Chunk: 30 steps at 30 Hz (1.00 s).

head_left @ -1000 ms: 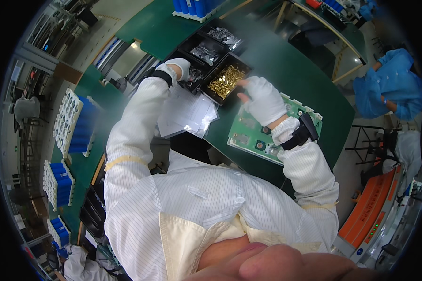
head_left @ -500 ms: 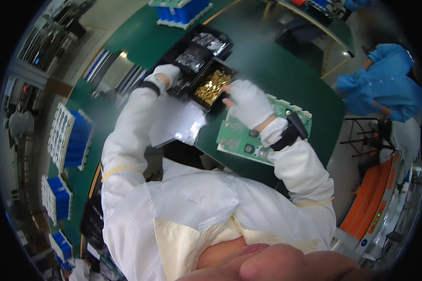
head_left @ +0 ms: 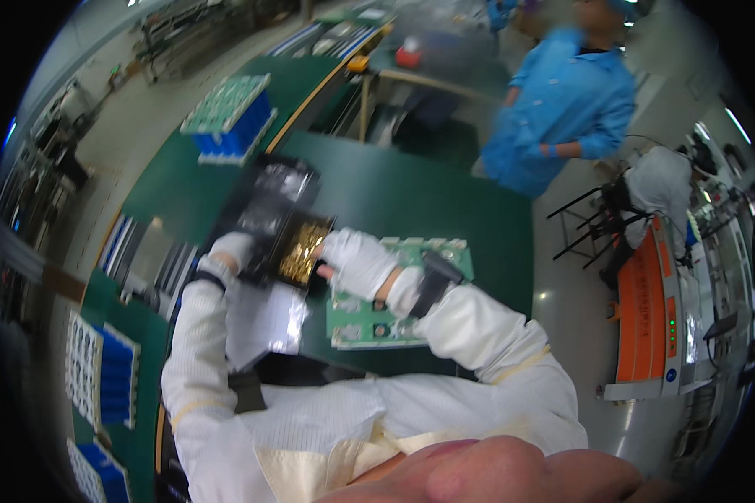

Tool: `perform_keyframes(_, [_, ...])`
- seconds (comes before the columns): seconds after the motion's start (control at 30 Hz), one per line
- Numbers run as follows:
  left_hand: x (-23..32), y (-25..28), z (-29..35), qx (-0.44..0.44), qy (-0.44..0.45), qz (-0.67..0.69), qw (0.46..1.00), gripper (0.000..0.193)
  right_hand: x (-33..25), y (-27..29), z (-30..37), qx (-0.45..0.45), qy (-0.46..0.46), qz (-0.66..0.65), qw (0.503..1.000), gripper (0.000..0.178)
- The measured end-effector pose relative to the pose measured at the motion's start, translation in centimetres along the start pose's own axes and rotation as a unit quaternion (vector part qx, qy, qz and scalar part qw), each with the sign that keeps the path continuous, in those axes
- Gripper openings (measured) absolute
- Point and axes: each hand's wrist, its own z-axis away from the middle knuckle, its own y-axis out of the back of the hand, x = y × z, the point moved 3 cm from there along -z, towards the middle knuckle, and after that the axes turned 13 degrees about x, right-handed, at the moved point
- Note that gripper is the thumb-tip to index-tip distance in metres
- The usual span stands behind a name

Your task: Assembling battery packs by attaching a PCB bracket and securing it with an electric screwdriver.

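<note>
Bin (head_left: pixel 278 250), black, holds plenty of loose brass-coloured parts (head_left: pixel 304 253); right hand (head_left: pixel 359 264) is at its right edge, left hand (head_left: pixel 233 249) left of it, green board (head_left: pixel 404 325) to its right. Through blur, I cannot tell either grip's state or the board's progress.

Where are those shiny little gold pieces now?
In the head view, the gold pieces lie in a black bin left of centre on the green table, between the left hand and the right hand.
</note>
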Motion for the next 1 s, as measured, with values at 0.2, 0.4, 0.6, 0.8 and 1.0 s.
perform_keyframes(0.2, [-3.7, -5.0, 2.1, -0.086, 0.042, -0.072, 0.993, 0.018, -1.7, -1.2, 0.3, 0.004, 0.015, -0.04, 0.999, 0.026])
perform_keyframes(0.4, [-0.9, -0.6, 1.7, 0.001, 0.047, 0.041, 0.998, 0.022, -0.7, -0.7, 0.8, 0.022, -0.007, -0.031, 0.999, 0.023])
perform_keyframes(0.6, [-7.7, -5.0, 2.3, 0.246, 0.221, 0.592, 0.735, 0.006, -1.1, -0.6, 0.0, 0.021, 0.0, -0.041, 0.999, 0.021])
perform_keyframes(0.8, [-4.6, -4.8, 3.0, 0.173, 0.402, 0.887, 0.146, 0.018, -0.6, -0.5, 0.5, 0.007, -0.01, -0.036, 0.999, 0.021])
perform_keyframes(1.0, [-2.5, -5.4, 4.0, 0.163, 0.346, 0.923, -0.044, 0.033, -1.4, -0.7, 0.4, 0.05, 0.003, -0.075, 0.996, 0.025])
